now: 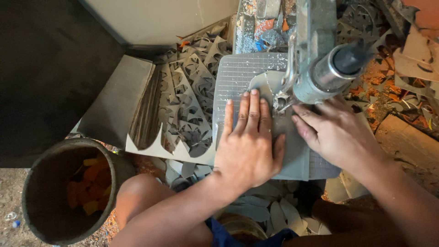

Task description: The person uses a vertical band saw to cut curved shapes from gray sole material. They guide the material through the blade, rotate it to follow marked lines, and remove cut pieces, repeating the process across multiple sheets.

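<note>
From the head view, I see my left hand (247, 137) spread flat, pressing a thin grey sheet (292, 151) onto the saw table (235, 75); my right hand (336, 130) rests open on the sheet's right side beside the blade (280, 101). I judge the sheet light, stiff and somewhat brittle, best pinned by its flat faces, away from the cut.

I see the gridded counter (238, 77) carrying a grey sheet (286, 137); the floor (9, 192) carries a bucket (50, 192) and cut-out scraps (187, 105).
</note>
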